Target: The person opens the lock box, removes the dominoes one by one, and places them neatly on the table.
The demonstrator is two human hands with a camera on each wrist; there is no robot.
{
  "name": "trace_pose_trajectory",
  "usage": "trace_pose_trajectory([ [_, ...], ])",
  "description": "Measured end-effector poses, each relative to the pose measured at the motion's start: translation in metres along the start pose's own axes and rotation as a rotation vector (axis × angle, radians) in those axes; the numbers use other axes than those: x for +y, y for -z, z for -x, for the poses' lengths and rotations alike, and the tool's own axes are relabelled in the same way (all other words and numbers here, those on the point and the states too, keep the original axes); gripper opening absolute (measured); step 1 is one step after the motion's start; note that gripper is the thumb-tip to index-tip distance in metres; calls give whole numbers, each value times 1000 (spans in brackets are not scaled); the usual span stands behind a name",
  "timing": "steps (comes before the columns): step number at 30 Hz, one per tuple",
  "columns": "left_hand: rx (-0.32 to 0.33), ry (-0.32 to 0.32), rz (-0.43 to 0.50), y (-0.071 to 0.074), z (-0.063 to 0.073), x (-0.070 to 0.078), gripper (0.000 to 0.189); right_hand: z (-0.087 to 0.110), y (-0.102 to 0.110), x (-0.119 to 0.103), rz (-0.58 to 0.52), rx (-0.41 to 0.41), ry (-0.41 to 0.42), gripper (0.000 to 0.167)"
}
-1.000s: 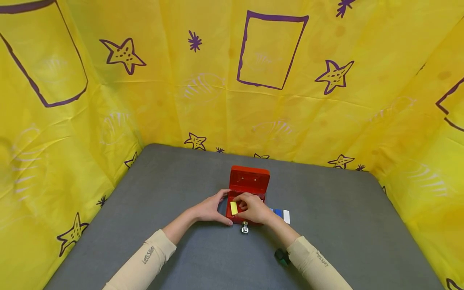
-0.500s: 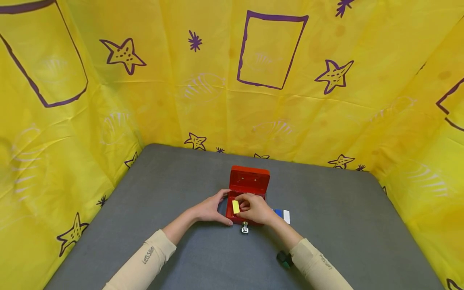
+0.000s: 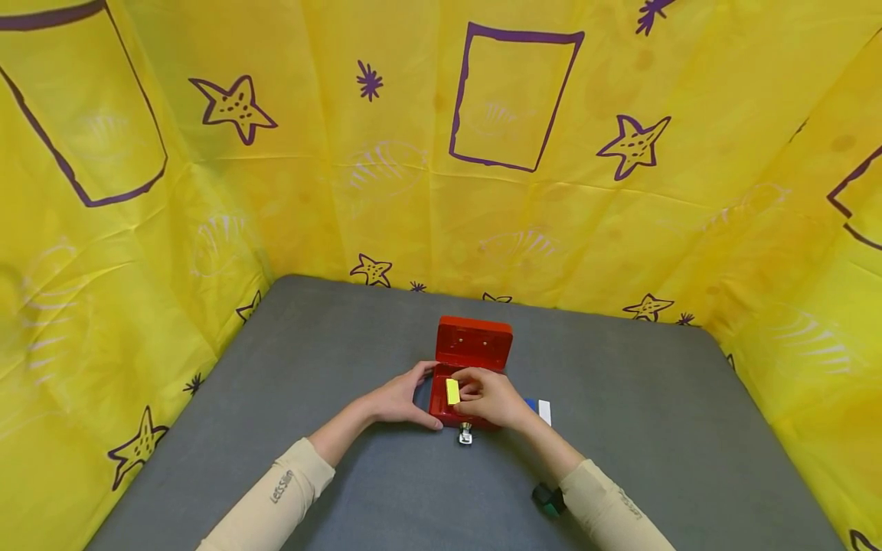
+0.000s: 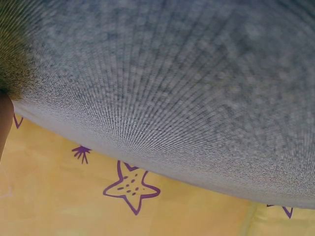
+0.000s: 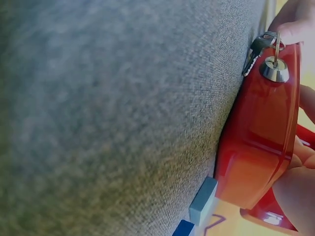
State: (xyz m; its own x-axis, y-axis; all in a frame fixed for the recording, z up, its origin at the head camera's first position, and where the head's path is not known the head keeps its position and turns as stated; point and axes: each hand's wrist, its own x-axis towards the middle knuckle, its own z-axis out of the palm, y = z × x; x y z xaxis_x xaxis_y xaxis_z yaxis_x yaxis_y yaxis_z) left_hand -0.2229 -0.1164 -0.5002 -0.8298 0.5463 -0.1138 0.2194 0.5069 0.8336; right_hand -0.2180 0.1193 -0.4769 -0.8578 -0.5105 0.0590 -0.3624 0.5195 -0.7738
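Observation:
A small red cash box (image 3: 441, 412) stands with its lid (image 3: 475, 342) raised. My left hand (image 3: 397, 396) holds the box's left side, thumb at the front corner and fingers at the back. Between thumb and fingers, my right hand (image 3: 492, 396) pinches a yellow block (image 3: 452, 392) over the box's open inside. A silver lock (image 5: 275, 69) with a key in it sits on the box's front, and a second key (image 5: 258, 46) hangs from the ring. The right hand hides much of the box's inside.
Right of the box lie a white block (image 3: 545, 412), a blue block (image 3: 531, 403) and a light blue block (image 5: 203, 200). A dark object (image 3: 547, 499) is by my right sleeve. Yellow cloth (image 3: 386, 207) walls surround the grey table (image 3: 331, 329).
My right hand has moved a little to the right with the yellow block, away from the box's left wall. The left hand and the box have stayed in place.

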Motion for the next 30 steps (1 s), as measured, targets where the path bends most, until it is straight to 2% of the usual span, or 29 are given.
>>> trace_pose_trajectory([
  [22, -1, 18, -13, 0, -1, 2, 101, 13, 11, 5, -69, 47, -124, 43],
  [30, -4, 41, -30, 0, 0, 3, 103, 21, 17, 8, -117, 67, -115, 44],
])
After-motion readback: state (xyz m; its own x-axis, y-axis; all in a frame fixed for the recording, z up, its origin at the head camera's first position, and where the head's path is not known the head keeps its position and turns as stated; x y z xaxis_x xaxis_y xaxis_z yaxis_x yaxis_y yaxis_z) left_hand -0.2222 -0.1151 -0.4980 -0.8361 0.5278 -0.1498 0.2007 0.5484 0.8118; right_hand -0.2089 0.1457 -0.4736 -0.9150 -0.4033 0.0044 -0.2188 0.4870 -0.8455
